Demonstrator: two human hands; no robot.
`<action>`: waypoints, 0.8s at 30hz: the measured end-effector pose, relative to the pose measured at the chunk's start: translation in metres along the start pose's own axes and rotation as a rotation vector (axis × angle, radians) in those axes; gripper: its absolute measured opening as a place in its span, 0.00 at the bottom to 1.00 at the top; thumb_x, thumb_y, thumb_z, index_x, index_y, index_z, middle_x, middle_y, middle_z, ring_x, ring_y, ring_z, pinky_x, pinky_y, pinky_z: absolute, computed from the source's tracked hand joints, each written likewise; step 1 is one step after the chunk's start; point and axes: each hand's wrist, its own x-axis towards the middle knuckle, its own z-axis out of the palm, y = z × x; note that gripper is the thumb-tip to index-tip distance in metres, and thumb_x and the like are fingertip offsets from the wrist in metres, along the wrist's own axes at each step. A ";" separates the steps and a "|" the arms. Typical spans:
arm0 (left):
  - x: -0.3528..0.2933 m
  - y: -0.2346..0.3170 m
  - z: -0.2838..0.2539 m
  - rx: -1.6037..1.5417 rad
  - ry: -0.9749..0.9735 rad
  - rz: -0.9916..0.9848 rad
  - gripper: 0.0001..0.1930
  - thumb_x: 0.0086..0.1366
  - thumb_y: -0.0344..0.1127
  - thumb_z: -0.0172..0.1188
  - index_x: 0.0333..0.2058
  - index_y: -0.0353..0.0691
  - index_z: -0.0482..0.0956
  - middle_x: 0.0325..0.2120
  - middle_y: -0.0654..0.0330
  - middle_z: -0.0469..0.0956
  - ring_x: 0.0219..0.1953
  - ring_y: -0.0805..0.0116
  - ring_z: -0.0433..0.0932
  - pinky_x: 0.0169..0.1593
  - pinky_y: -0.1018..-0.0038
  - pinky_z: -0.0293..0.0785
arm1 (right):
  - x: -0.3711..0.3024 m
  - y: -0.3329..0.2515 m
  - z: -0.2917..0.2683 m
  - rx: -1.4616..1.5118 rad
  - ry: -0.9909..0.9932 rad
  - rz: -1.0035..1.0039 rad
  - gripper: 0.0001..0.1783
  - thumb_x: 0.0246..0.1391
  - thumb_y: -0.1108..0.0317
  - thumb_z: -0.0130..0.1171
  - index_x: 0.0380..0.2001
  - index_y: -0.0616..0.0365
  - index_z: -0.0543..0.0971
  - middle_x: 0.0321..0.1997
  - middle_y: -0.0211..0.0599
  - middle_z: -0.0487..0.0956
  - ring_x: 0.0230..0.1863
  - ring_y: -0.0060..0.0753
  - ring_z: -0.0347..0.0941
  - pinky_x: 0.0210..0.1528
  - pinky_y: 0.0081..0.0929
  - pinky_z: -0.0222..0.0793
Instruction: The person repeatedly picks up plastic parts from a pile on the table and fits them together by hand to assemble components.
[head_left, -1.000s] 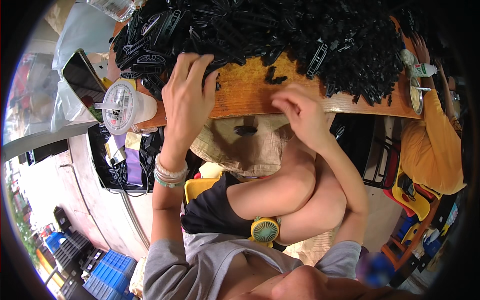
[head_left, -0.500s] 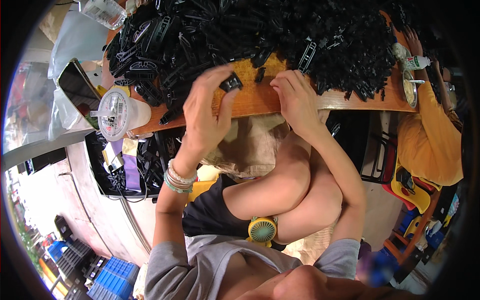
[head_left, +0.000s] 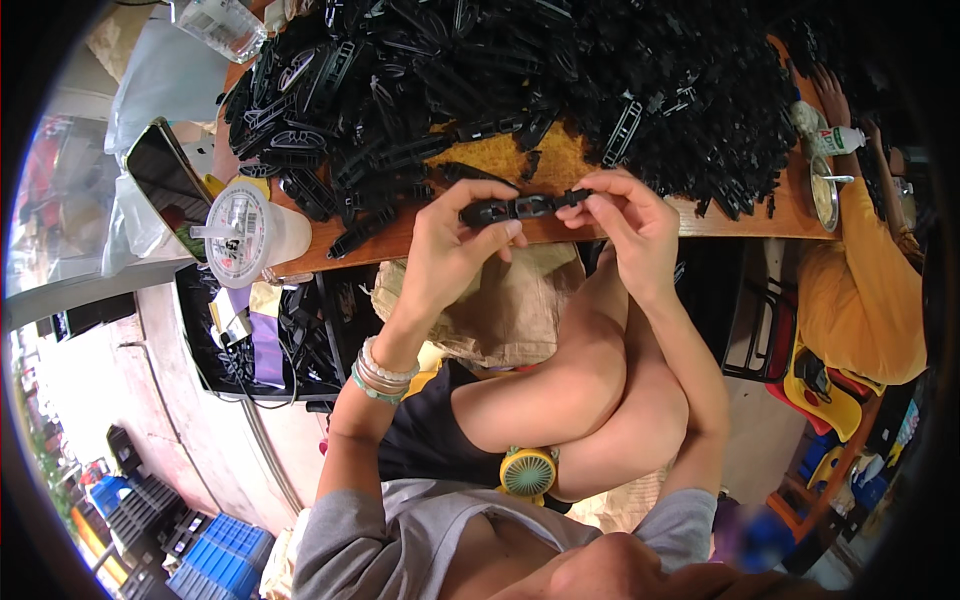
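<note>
My left hand (head_left: pixel 452 240) grips a long black plastic part (head_left: pixel 508 209) between thumb and fingers, holding it sideways above the table's near edge. At its right end, my right hand (head_left: pixel 632 222) pinches a small black plastic piece (head_left: pixel 573 198), which meets the end of the long part. Whether the two are joined I cannot tell. Beyond my hands, a large heap of black plastic parts (head_left: pixel 430 100) covers most of the wooden table (head_left: pixel 560 160).
To the left stand a lidded drink cup (head_left: pixel 240 240) and a propped phone (head_left: pixel 165 185). A black crate (head_left: pixel 310 340) of parts sits below the table edge. At the right are a metal bowl (head_left: pixel 824 195), a white bottle (head_left: pixel 840 140) and a person in an orange top (head_left: pixel 860 280).
My left hand has moved right and now holds the long part level. My right hand, earlier at the table near the heap, has come to its right end with a small piece.
</note>
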 end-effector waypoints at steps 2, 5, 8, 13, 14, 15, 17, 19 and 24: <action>-0.003 -0.002 0.002 -0.013 -0.026 -0.004 0.12 0.60 0.23 0.59 0.43 0.27 0.73 0.27 0.55 0.80 0.28 0.74 0.79 0.32 0.82 0.74 | -0.003 -0.004 -0.002 0.058 -0.054 0.053 0.08 0.57 0.82 0.52 0.40 0.69 0.76 0.39 0.39 0.76 0.35 0.26 0.77 0.39 0.19 0.75; -0.009 0.000 0.013 -0.055 0.007 0.022 0.13 0.62 0.23 0.57 0.46 0.25 0.73 0.33 0.52 0.80 0.35 0.70 0.81 0.42 0.79 0.77 | -0.008 -0.013 0.007 -0.034 -0.043 0.065 0.09 0.56 0.79 0.54 0.41 0.67 0.76 0.32 0.35 0.78 0.34 0.21 0.76 0.38 0.16 0.73; -0.014 -0.002 0.024 -0.197 0.084 0.024 0.17 0.62 0.21 0.57 0.49 0.23 0.71 0.35 0.52 0.80 0.40 0.70 0.79 0.44 0.79 0.76 | -0.011 -0.011 0.019 -0.030 0.050 0.157 0.09 0.55 0.76 0.57 0.40 0.65 0.76 0.32 0.35 0.79 0.32 0.18 0.75 0.37 0.15 0.72; -0.015 -0.002 0.023 -0.237 0.009 0.112 0.33 0.58 0.18 0.59 0.61 0.33 0.56 0.37 0.52 0.79 0.41 0.69 0.79 0.44 0.79 0.76 | -0.013 -0.014 0.022 -0.180 0.032 -0.002 0.07 0.54 0.75 0.59 0.36 0.65 0.77 0.33 0.31 0.79 0.33 0.18 0.73 0.38 0.17 0.69; -0.015 -0.001 0.022 -0.239 0.007 0.108 0.33 0.58 0.18 0.59 0.61 0.33 0.56 0.37 0.52 0.79 0.41 0.69 0.79 0.44 0.79 0.76 | -0.014 -0.015 0.022 -0.182 0.035 0.001 0.07 0.54 0.75 0.59 0.36 0.65 0.77 0.33 0.31 0.79 0.33 0.18 0.73 0.38 0.17 0.69; -0.015 0.002 0.020 -0.157 -0.002 0.058 0.30 0.58 0.17 0.59 0.58 0.32 0.60 0.37 0.52 0.79 0.40 0.68 0.80 0.43 0.79 0.77 | -0.013 -0.016 0.022 -0.245 0.007 -0.027 0.06 0.54 0.75 0.58 0.36 0.65 0.77 0.34 0.32 0.79 0.34 0.20 0.73 0.39 0.18 0.69; -0.013 0.000 0.016 -0.105 0.001 0.001 0.18 0.57 0.17 0.60 0.46 0.28 0.68 0.36 0.50 0.79 0.37 0.66 0.82 0.41 0.77 0.80 | -0.011 -0.014 0.021 -0.309 -0.023 -0.054 0.06 0.53 0.76 0.58 0.35 0.65 0.77 0.35 0.32 0.79 0.35 0.21 0.74 0.40 0.19 0.69; -0.013 0.000 0.015 -0.135 0.008 0.002 0.16 0.58 0.18 0.60 0.44 0.27 0.68 0.35 0.50 0.79 0.37 0.65 0.82 0.40 0.77 0.80 | -0.010 -0.009 0.017 -0.386 -0.050 -0.161 0.06 0.52 0.77 0.58 0.35 0.64 0.77 0.36 0.35 0.78 0.38 0.26 0.74 0.42 0.22 0.68; -0.013 0.000 0.014 -0.217 0.025 0.003 0.12 0.58 0.19 0.60 0.39 0.27 0.69 0.34 0.52 0.78 0.35 0.64 0.82 0.39 0.76 0.82 | -0.010 -0.011 0.016 -0.528 -0.091 -0.253 0.08 0.50 0.76 0.59 0.36 0.63 0.77 0.38 0.37 0.77 0.40 0.31 0.73 0.44 0.24 0.69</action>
